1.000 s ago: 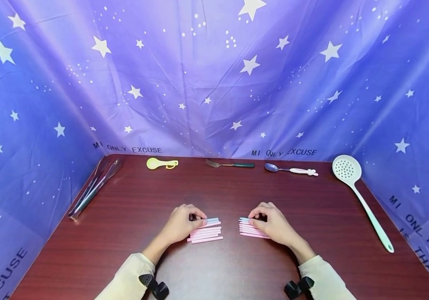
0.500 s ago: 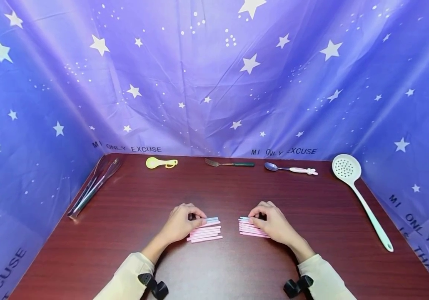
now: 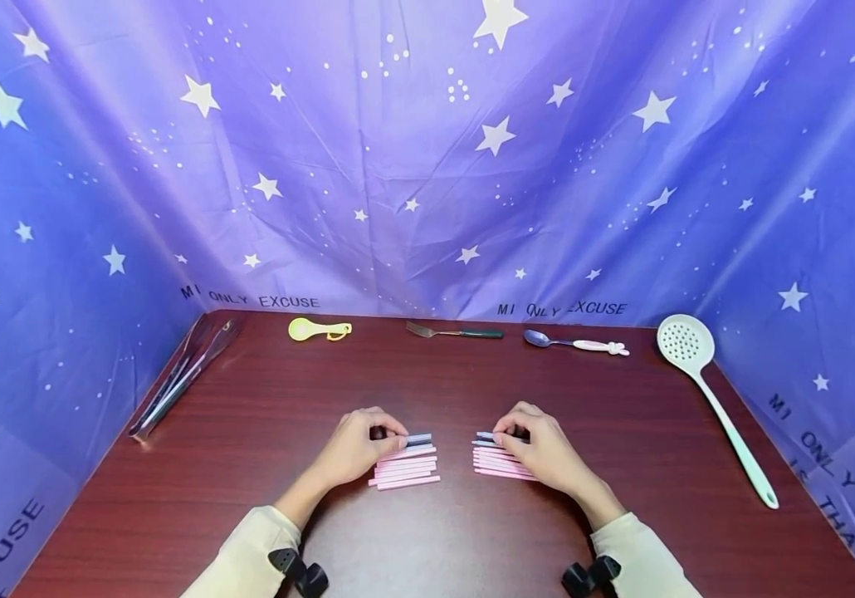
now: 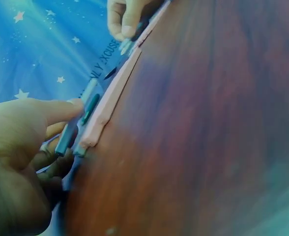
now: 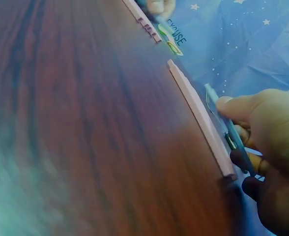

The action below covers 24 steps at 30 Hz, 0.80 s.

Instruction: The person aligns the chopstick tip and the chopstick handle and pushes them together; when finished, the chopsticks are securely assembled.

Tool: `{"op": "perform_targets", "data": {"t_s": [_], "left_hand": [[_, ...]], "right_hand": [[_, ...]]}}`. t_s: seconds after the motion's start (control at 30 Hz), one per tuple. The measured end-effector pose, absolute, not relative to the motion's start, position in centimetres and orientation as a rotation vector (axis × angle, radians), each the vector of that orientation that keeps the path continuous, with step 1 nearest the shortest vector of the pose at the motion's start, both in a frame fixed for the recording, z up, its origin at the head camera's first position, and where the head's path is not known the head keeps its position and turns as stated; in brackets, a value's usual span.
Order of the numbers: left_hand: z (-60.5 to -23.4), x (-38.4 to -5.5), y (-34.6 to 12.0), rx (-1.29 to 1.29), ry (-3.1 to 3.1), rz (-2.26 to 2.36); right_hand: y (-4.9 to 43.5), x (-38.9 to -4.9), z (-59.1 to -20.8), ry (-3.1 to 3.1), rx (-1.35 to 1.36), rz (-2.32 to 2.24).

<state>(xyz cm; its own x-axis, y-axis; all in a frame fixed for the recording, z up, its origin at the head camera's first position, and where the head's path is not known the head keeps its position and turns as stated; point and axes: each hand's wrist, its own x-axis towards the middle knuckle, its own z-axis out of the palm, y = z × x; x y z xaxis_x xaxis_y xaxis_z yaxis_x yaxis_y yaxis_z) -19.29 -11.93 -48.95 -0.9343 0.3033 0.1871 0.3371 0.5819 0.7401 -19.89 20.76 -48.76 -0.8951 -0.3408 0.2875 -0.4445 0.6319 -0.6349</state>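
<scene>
In the head view my left hand (image 3: 359, 442) pinches a blue stick (image 3: 420, 438) at the far side of a row of pink sticks (image 3: 407, 472). My right hand (image 3: 543, 448) does the same with another blue stick (image 3: 484, 435), beside a second row of pink sticks (image 3: 498, 463). The left wrist view has the held blue stick (image 4: 63, 138) between thumb and fingers, a little above the table. On the right wrist view the thumb presses the other blue stick (image 5: 237, 135) against the fingers, also raised. One more blue stick lies beside each pink row, partly covered by the hand.
Along the back edge lie a yellow measuring spoon (image 3: 315, 330), a fork (image 3: 457, 332) and a spoon with a pink-and-white handle (image 3: 577, 343). A skimmer (image 3: 719, 407) lies at the right, a whisk-like utensil (image 3: 183, 378) at the left. A starry cloth (image 3: 398, 166) surrounds the table (image 3: 368, 548).
Both hands keep their places at the rows. The pinched blue sticks have risen slightly, and a dark gap shows beside them. The head view has shifted a little.
</scene>
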Motion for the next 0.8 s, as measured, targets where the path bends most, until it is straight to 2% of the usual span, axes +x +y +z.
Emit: {"op": "perform_targets", "data": {"t_s": [0.23,0.57,0.8], "left_hand": [[-47.3,-19.6,-11.7,-0.552,-2.705,-1.380],[-43.5,-20.1,-11.1,-0.620,-2.555,-1.381],[-42.5,-20.4,-10.7,-0.611,-2.526,-1.429]], "right_hand": [[20.7,-19.8,-47.0,-2.685,0.613,1.132],[19.2,-20.5,-44.0,-2.559,0.725,1.200],[18.1,-20.7,-42.4,-2.528,0.733,1.229]]}}
